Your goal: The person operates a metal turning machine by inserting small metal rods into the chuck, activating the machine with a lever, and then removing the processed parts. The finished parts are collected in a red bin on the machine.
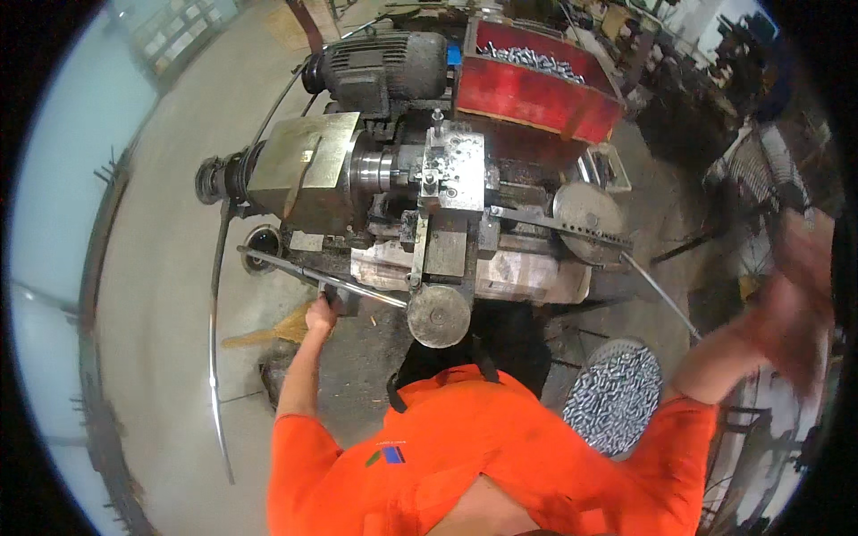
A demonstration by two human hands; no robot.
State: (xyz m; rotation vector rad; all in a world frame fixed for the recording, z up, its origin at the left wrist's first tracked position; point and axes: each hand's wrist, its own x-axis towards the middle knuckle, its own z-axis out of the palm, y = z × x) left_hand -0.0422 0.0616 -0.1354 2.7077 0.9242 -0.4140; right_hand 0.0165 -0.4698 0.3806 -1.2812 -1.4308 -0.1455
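Your left hand (322, 314) is at the metal lever (357, 290) before the machine (460, 170); whether its fingers grip, I cannot tell. Your right hand (791, 326) is blurred, fingers unreadable. Small metal parts (612, 397) heap the round tray (631, 342) and red box (527, 94); which are finished doesn't show.

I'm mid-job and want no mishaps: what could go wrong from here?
The right forearm shows near the lower end of a slanted metal rod and might bump it. The round tray of small metal pieces sits close to the right sleeve, so a stray elbow could spill some. The left hand is close to a long metal lever; should that swing, the hand could be struck or pinched.
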